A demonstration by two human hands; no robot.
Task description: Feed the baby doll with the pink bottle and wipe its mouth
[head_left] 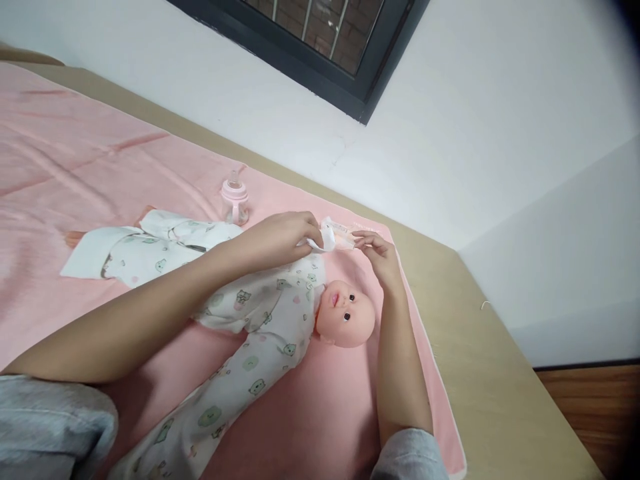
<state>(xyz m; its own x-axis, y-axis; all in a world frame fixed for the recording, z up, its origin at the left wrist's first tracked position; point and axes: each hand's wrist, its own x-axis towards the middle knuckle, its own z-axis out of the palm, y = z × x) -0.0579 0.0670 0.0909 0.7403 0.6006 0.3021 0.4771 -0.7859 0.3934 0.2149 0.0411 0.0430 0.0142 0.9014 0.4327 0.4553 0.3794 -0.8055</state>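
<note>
A baby doll [346, 313] in a white patterned outfit lies on its back on a pink blanket [320, 407]. Beyond its shoulder is a small, pale soft packet [340, 232] with printing on it. My left hand [290, 239] reaches across the doll's body, its fingers closed on a thin white sheet that looks like a wipe [327, 238], right beside the packet. At the packet's right end, the fingertips of my right hand [376, 253] grip its edge. The left fingertips are partly hidden.
A pink-topped baby bottle [235, 199] stands on the blanket behind the doll's legs. The blanket covers a wooden surface [450, 313] whose bare edge shows at the right and back. A white wall [400, 153] with a dark-framed window [345, 80] rises behind.
</note>
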